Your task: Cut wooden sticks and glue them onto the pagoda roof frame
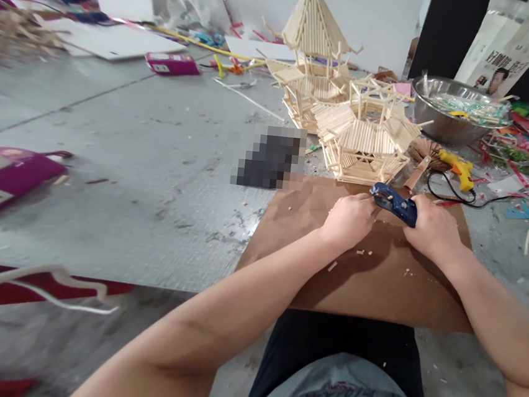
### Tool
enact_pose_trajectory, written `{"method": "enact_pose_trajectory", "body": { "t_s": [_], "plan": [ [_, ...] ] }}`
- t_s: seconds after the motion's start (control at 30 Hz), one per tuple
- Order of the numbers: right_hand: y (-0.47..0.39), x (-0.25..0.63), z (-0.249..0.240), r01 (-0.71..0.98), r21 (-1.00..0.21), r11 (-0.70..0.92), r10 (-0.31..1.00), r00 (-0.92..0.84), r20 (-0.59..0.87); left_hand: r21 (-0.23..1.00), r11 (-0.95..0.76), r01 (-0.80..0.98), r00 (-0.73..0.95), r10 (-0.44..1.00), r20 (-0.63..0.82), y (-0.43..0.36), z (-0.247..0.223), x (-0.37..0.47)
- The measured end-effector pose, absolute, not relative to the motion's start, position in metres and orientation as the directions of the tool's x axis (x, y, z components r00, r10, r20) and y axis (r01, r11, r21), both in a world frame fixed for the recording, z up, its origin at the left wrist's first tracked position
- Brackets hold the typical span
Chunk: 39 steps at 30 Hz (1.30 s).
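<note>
Blue hand tool (393,205), held over brown board (316,288) on grey bench (157,144).
Right hand (434,230): fingers wrapped round the tool's handle end. Left hand (350,220): fingers curled at its other end, any grip hidden, cannot tell. Steel bowl (447,124): clear, green-marked wrappers, lower contents hidden. White bag (487,45): handles cut off, dark Chinese characters. Dark slab (265,161): pixelated.
</note>
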State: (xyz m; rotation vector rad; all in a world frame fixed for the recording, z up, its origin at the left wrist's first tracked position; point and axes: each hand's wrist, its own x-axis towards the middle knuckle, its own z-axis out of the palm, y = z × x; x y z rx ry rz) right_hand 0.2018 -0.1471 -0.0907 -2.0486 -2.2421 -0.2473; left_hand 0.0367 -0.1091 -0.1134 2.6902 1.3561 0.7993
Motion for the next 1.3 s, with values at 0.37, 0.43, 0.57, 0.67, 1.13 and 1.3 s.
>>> {"method": "enact_pose_trajectory", "body": {
  "t_s": [0.37,0.43,0.57,0.67,1.13,1.3],
  "plan": [
    [-0.142,0.204,-0.091,0.997,0.067,0.045,0.993,-0.052,0.105,0.320,-0.600,0.733,0.486,0.792,0.370,-0.112,-0.113,0.037],
    [-0.141,0.204,-0.091,0.996,0.070,0.047,0.993,-0.054,0.102,0.333,-0.598,0.729,0.479,0.794,0.375,-0.111,-0.113,0.037],
    [-0.138,0.205,-0.089,0.996,0.079,0.042,0.996,-0.048,0.076,0.352,-0.602,0.717,0.477,0.791,0.383,-0.110,-0.114,0.037],
    [-0.137,0.205,-0.089,0.995,0.086,0.041,0.997,-0.046,0.059,0.367,-0.606,0.705,0.480,0.790,0.382,-0.109,-0.114,0.037],
    [-0.143,0.207,-0.083,0.999,-0.034,-0.014,0.989,0.018,0.144,0.798,-0.487,0.356,0.323,0.865,0.384,-0.103,-0.121,0.036],
    [-0.148,0.204,-0.081,0.996,-0.092,0.005,0.988,0.010,0.156,0.773,-0.540,0.332,0.295,0.838,0.458,-0.108,-0.120,0.038]
  ]
}}
